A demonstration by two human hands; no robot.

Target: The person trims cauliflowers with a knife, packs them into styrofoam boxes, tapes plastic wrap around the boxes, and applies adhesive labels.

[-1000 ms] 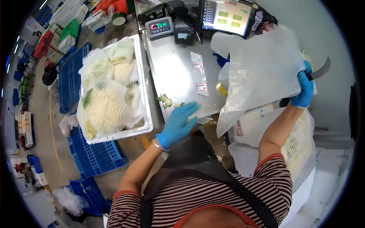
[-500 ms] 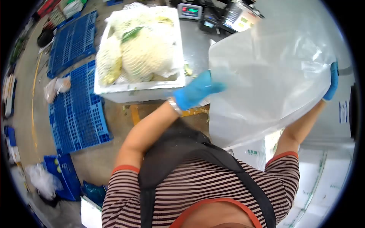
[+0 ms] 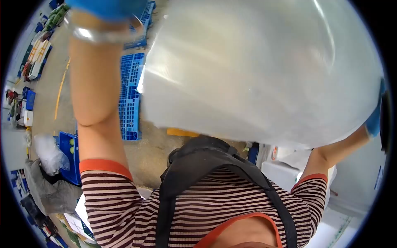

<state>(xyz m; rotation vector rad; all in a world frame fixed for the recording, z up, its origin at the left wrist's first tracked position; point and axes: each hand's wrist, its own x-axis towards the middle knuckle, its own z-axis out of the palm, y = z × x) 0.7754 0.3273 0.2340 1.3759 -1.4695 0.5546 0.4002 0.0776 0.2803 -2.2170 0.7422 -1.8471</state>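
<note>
A large translucent plastic sheet or bag [image 3: 248, 74] spreads across the upper middle and right, hiding what lies behind it. My left hand [image 3: 107, 8], in a blue glove with a bracelet below it, is raised at the top left edge; its fingers are cut off by the frame. At the far right, my right hand [image 3: 375, 115], also gloved in blue, is at the plastic's right edge. Its fingers are mostly hidden and blurred. The foam box of netted produce, the scale and the knife do not show now.
Blue pallets [image 3: 131, 95] lie on the floor at left. A blue crate [image 3: 69, 157] stands lower left, beside a clear plastic bag [image 3: 50, 153] and grey cloth [image 3: 53, 192]. White boxes [image 3: 337, 231] are at lower right.
The plastic has been raised and spread out, now covering the bench and box. My left hand has moved up and left to the frame's top; my right hand has moved slightly right and lower.
</note>
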